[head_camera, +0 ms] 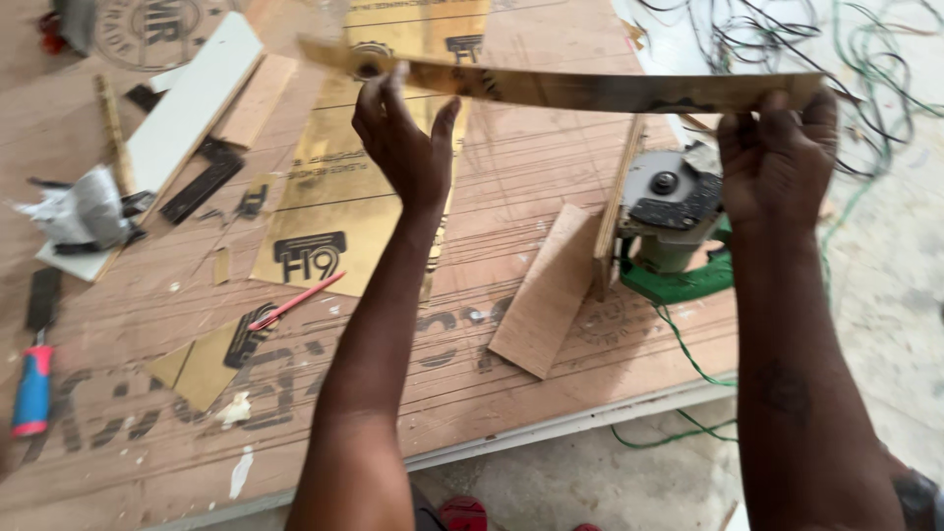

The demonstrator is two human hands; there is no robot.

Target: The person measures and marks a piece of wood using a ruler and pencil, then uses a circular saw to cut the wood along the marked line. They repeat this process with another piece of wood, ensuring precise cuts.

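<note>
A long, narrow gold strip (590,90) runs across the upper part of the frame, held in the air above the tabletop (511,187) from upper centre-left to upper right. Its surface is shiny and blurred, so the dark marks on it cannot be made out. The left hand (403,147), at upper centre, meets the strip near its left end with fingers raised behind it and the thumb spread to the side; whether this grip pinches the strip or only props it from below is hard to tell. The right hand (777,162), at upper right, has its grip closed over the strip's right end, fingers curled on the edge, and hides that end.

Below the strip, a larger gold sheet (344,197) lies flat on the tabletop; the left forearm covers part of it, and its top runs out of the frame. A red pencil (295,301) rests at its lower edge. A smaller gold offcut (206,364) lies at lower left.

Under the right hand sits a green power saw (674,231), partly hidden by the wrist, with a thin wooden slat (615,206) standing against it and a plywood piece (546,295) beside it. A green cord (688,364) drops off the tabletop edge.

At the left are a white board (192,103), crumpled paper (79,211) and a blue and red handled tool (32,388), its tip indistinct. Tangled wires (846,59) fill the upper right corner.
</note>
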